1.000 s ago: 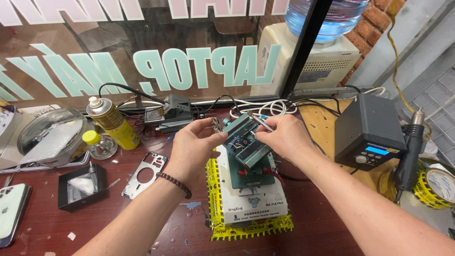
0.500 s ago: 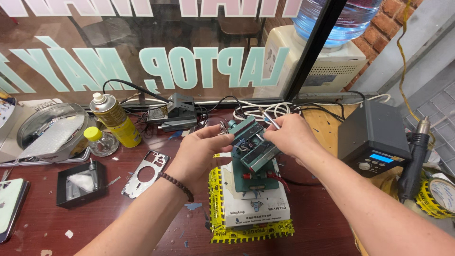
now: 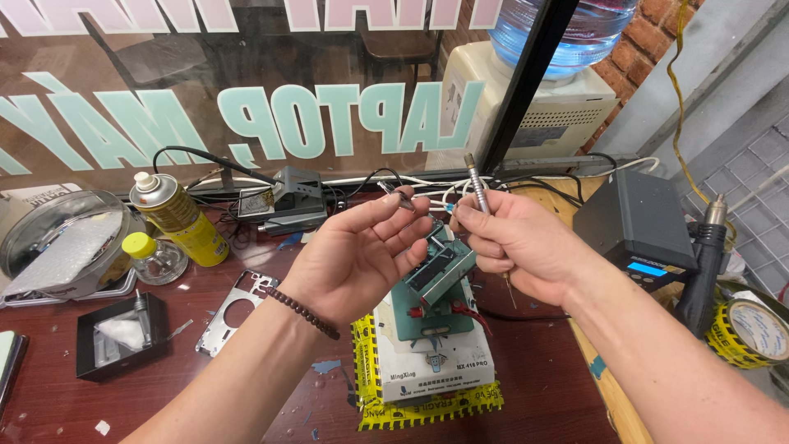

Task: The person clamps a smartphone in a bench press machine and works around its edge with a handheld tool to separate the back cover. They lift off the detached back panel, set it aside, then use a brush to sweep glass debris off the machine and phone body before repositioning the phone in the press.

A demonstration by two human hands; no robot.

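My left hand (image 3: 362, 251) is raised palm-up above a green clamp fixture (image 3: 436, 284) and pinches a tiny metal part (image 3: 403, 196) between thumb and forefinger. My right hand (image 3: 516, 242) holds a slim metal tool (image 3: 476, 182) upright in a closed fist, its thin tip poking out below the hand. Both hands hover close together over the fixture, which sits on a white and yellow pad (image 3: 427, 374) on the red-brown bench.
A yellow spray can (image 3: 173, 214), a small yellow-capped bottle (image 3: 152, 256), a metal phone frame (image 3: 230, 316) and a black tray (image 3: 115, 333) lie at left. A dark soldering station (image 3: 637, 226), hot-air handle (image 3: 703, 263) and yellow tape roll (image 3: 752, 329) stand at right. Cables run along the window.
Both hands have lifted off the green fixture. The left hand turned palm-up with the small part, and the right hand now holds the slim tool upright.
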